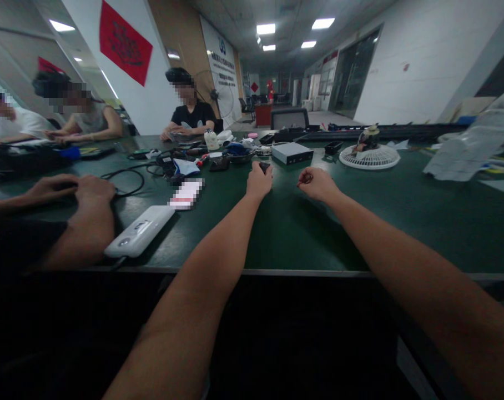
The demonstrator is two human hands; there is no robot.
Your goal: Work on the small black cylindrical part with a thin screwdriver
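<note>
Left hand (259,181) gripping small black object (265,166), fingers closed; right hand (317,184), at its three o'clock, holding fingers curled, contents unclear; grey box (292,152) lying beyond both, twelve o'clock.

I take the pale box (292,154) on the green surface (302,239) as my landmark. Just right of it I see a small black piece (333,148), then a white grille (371,159) lying flat; well to the box's right is crumpled plastic (470,147). Left of the box I get a pale bottle (211,140) and, nearer me, a phone (187,194) with a white device (140,230) beside it. Behind the box I have a chair (290,119); behind and left of it, a person (193,115) in black sits near a standing fan (225,100).
</note>
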